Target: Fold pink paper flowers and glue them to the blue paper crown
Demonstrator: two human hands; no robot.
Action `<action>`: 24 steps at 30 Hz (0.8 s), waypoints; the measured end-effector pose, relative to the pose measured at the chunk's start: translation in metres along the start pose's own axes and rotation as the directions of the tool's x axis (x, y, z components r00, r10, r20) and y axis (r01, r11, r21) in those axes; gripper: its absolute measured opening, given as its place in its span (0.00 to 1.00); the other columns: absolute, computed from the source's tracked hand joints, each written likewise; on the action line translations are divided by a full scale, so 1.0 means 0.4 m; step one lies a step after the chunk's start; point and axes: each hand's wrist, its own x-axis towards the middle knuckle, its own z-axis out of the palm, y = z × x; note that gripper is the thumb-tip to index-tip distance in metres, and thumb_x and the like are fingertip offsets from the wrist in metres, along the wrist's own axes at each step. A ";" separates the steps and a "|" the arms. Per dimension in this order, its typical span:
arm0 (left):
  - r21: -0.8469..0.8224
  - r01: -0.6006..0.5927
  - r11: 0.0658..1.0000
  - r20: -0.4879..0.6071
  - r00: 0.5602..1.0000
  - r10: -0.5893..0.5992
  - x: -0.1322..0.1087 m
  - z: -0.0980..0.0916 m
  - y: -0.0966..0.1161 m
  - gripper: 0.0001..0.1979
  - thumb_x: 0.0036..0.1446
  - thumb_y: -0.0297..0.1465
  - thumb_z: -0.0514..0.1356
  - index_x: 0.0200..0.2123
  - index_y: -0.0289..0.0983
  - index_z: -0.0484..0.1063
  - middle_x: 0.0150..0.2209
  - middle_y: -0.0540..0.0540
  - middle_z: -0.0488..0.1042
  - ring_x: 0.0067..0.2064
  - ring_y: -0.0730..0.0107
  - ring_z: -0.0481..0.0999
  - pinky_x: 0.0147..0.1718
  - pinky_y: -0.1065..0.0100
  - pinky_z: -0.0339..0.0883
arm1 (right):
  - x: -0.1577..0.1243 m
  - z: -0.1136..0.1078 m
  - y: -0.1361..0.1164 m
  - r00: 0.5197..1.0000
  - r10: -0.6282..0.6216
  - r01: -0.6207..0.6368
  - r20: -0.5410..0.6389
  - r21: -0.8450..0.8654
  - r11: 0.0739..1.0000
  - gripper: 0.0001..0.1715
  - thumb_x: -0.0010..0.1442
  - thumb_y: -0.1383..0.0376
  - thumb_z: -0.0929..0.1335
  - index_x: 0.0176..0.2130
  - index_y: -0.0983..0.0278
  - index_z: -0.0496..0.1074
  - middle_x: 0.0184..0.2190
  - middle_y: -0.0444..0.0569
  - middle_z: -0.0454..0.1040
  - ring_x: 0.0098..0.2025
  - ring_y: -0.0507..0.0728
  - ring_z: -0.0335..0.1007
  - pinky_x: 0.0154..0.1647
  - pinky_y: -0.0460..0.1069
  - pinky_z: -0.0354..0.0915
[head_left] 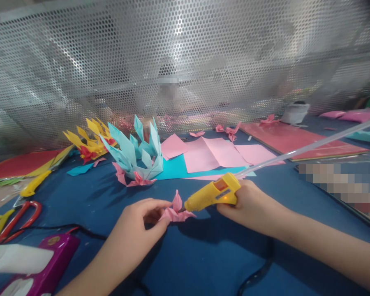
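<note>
My left hand (142, 220) pinches a small folded pink paper piece (175, 211) against the blue table (203, 255). My right hand (249, 205) grips a yellow hot glue gun (214, 192) whose nozzle points left and touches the pink piece. A clear glue stick (311, 144) juts from the gun's back toward the upper right. Behind the hands stands a light blue folded paper flower (135, 150) with pink pieces at its base. A yellow and red paper flower (91, 142) stands to its left.
Pink paper sheets (216, 153) lie on a teal sheet behind the gun. Red-handled scissors (20, 220), a yellow cutter (35, 183) and a purple tool (51, 263) lie at the left. A perforated metal screen (185, 61) closes off the back. A black cord (259, 273) runs under my right arm.
</note>
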 end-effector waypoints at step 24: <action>-0.009 0.006 1.000 0.019 1.000 -0.005 0.000 0.000 -0.003 0.14 0.53 0.35 0.59 0.42 0.38 0.77 0.41 0.44 0.81 0.42 0.57 0.80 0.44 0.62 0.72 | 0.002 -0.003 0.004 1.000 -0.020 0.019 0.016 0.020 1.000 0.07 0.49 0.67 0.63 0.29 0.64 0.71 0.25 0.46 0.73 0.21 0.51 0.68 0.19 0.43 0.61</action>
